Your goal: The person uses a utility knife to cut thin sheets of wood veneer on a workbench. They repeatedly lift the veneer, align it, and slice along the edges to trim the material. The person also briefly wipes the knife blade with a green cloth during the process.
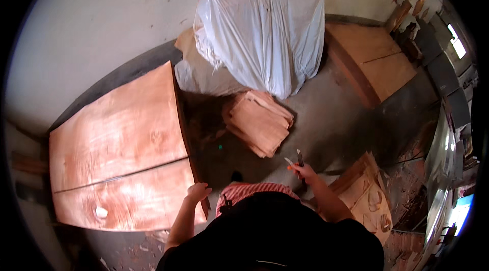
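Note:
My right hand is closed around a dark, slim knife with a pointed tip. A thin pale blade-like piece with a bit of orange also sticks out of that hand; its kind is too small to tell. My left hand is at the right edge of a large stack of reddish wood veneer sheets, its fingers loosely bent and apart, with nothing visible in them. Whether it touches the sheets I cannot tell. A dark straight gap crosses the top of the stack, and a small white object lies there.
Ahead on the floor sits a loose pile of smaller veneer pieces. Behind it a white sheet drapes a tall stack. Another wood stack stands at far right. Veneer offcuts lie beside my right arm, with scraps scattered beyond.

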A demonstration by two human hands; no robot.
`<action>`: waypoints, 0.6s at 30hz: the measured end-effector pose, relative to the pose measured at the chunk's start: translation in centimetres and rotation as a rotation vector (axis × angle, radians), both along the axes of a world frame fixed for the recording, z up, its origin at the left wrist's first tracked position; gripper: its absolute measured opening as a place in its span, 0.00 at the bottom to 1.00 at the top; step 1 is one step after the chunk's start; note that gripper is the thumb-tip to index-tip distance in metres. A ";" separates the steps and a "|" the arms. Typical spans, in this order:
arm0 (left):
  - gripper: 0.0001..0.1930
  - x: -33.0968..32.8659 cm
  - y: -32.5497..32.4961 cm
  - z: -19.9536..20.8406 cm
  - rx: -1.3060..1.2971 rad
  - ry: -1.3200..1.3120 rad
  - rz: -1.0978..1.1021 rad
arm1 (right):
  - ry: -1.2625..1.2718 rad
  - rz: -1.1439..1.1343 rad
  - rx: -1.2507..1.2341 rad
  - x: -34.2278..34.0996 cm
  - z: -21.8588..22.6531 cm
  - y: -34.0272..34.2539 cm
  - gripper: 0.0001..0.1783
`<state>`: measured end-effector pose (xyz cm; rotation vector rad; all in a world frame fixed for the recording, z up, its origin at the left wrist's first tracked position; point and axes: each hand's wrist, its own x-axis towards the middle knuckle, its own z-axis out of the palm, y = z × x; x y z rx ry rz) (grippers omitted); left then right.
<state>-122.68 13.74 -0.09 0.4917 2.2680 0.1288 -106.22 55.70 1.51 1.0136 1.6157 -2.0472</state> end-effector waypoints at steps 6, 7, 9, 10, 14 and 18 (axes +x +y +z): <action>0.20 -16.1 4.8 2.0 0.144 0.171 -0.086 | -0.088 -0.169 0.127 -7.9 0.5 0.9 0.12; 0.20 -17.9 5.6 1.9 0.209 0.188 -0.075 | -0.086 -0.185 0.107 -9.2 0.6 1.2 0.12; 0.21 -21.0 7.3 1.3 0.289 0.148 -0.042 | -0.117 -0.240 0.116 -12.8 1.9 1.4 0.10; 0.20 -22.2 8.2 0.8 0.385 0.085 0.021 | -0.093 -0.247 0.092 -14.5 1.5 2.0 0.11; 0.18 -28.5 11.9 -0.1 0.782 -0.182 0.255 | -0.017 -0.233 -0.043 -21.7 -0.9 5.5 0.11; 0.15 -37.2 17.3 4.1 0.979 -0.273 0.505 | 0.056 -0.176 -0.183 -31.1 -3.2 9.9 0.11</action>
